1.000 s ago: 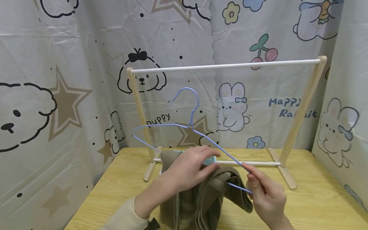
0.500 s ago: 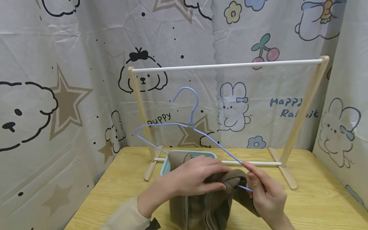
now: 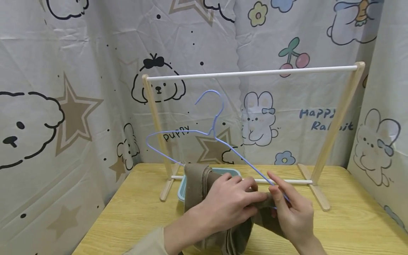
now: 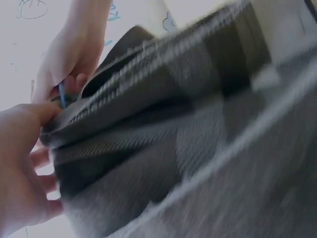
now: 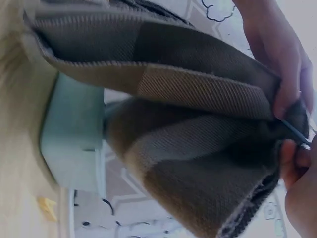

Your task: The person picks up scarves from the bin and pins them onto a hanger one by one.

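A purple-blue wire hanger (image 3: 213, 131) stands with its hook up in the head view. Draped over its lower bar is a brown-grey plaid scarf (image 3: 196, 184), folded in layers, whose stitched edges show in the left wrist view. My left hand (image 3: 231, 202) grips the scarf near the hanger's right end, fingers over the bar. At that right corner my right hand (image 3: 294, 216) holds the wire between thumb and fingers, right beside the left fingertips. In the right wrist view, scarf folds (image 5: 198, 84) hang away from both hands; part of the bar is hidden under the cloth.
A light blue plastic basket (image 3: 182, 191) sits on the wooden table (image 3: 344, 202) behind the scarf. Beyond the hands stands a wooden rack with a white top rail (image 3: 251, 73). A printed curtain (image 3: 95, 53) encloses the back and sides.
My left hand has moved right and down along the bar, drawing scarf cloth toward the right corner. The hanger has tilted slightly, its hook a bit higher. My right hand stays at the corner.
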The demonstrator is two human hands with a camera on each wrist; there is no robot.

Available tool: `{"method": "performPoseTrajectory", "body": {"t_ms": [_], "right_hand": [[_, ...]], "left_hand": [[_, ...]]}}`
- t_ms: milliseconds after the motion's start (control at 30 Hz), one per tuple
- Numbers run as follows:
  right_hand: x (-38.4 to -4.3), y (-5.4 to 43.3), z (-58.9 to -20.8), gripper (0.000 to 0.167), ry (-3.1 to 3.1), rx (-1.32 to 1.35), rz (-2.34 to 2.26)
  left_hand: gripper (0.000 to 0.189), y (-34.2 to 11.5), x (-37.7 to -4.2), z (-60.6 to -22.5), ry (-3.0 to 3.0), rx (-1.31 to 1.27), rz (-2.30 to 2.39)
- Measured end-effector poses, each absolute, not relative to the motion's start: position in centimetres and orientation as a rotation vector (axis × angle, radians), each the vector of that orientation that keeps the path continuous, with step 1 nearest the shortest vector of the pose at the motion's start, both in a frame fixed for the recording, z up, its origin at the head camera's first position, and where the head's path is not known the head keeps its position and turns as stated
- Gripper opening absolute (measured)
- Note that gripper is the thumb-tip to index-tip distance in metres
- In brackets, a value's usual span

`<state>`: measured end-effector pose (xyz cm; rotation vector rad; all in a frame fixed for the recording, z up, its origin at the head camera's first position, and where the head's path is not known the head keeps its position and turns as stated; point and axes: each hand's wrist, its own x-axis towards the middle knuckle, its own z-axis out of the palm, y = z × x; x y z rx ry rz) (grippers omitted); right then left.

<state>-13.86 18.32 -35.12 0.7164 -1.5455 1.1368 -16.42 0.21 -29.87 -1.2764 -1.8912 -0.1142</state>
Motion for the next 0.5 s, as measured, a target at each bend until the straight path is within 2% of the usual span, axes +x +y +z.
{"method": "performPoseTrajectory", "body": {"t_ms": [267,433,500], "right_hand": [[-13.1,17.8,-35.0,0.025,-1.498,0.821,1.063],[-13.0,16.5,-35.1,0.022,-1.371,0.863,1.182],[-13.0,16.5,-35.1,0.018,-1.355,0.86,1.228]], "left_hand": [[0.025,0.2,-16.6,-28.6,-1.829,-1.101,-0.02],[0.037,1.2,-16.0,-28.2,-2.198,-1.199,-0.187],[0.036,1.1,-15.9,-27.9,-2.314,-1.23,-0.285]]}}
